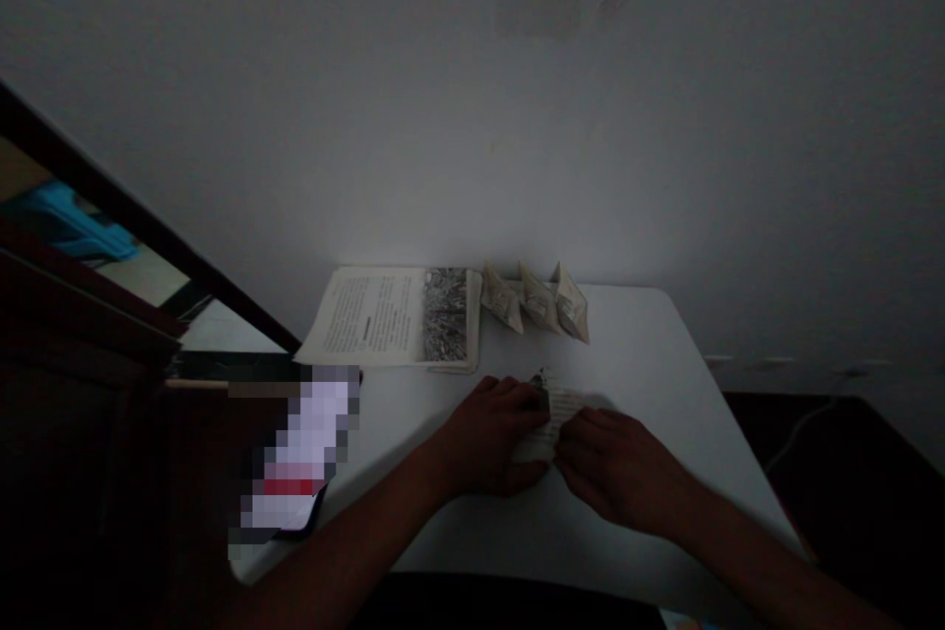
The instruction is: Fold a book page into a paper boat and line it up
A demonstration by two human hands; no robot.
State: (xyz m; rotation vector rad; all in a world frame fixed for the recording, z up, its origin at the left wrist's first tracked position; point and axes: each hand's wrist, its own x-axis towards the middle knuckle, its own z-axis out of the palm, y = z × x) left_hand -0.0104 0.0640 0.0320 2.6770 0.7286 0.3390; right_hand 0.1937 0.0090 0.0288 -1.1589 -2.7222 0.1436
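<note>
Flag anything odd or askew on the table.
Nothing stands out: book lies open, three folded papers sit in a row beside it, left hand and right hand rest on one paper.

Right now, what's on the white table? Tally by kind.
Folded paper shapes, in a row by the wall: 3
Printed sheet, under the fingers of the left hand and right hand: 1
Open book: 1
Phone, at the left edge: 1
Total: 6
</note>
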